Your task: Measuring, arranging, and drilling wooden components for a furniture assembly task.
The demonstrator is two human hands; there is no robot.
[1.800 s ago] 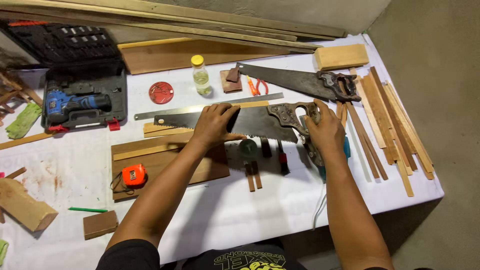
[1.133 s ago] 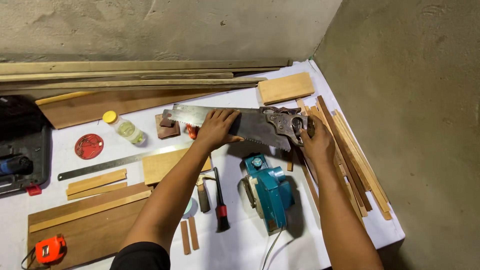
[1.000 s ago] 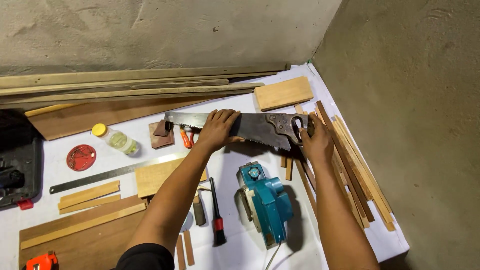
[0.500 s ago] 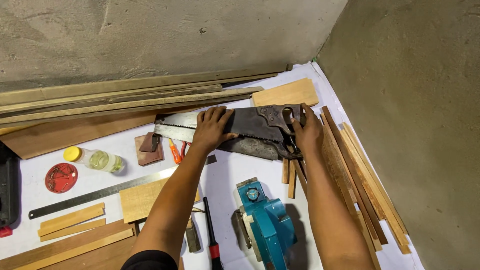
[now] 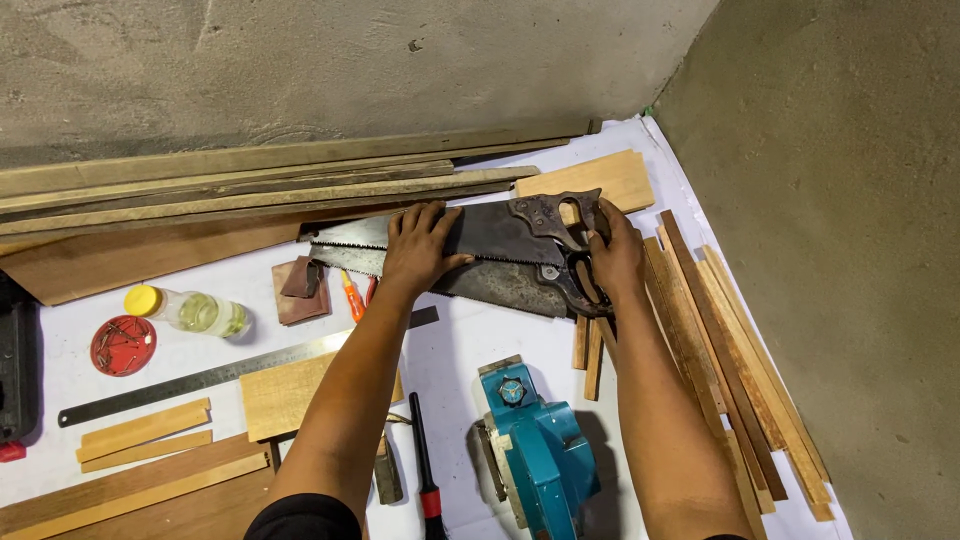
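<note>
Two dark steel handsaws (image 5: 500,255) lie stacked on the white sheet (image 5: 455,350) near the planks; left hand (image 5: 418,248) flat, fingers spread on the blades, right hand (image 5: 612,255) curled round the handles. Saws look set down, hands not off yet. Blade tips overlap, lower handle partly hidden, bottom edge cropped

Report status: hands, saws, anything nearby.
Left hand flat on saw blades. Right hand at saw handles. Electric planer close below.

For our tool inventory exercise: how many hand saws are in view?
2. One saw lies under the left hand; the other saw lies partly beneath it, the right hand at their handles.
</note>
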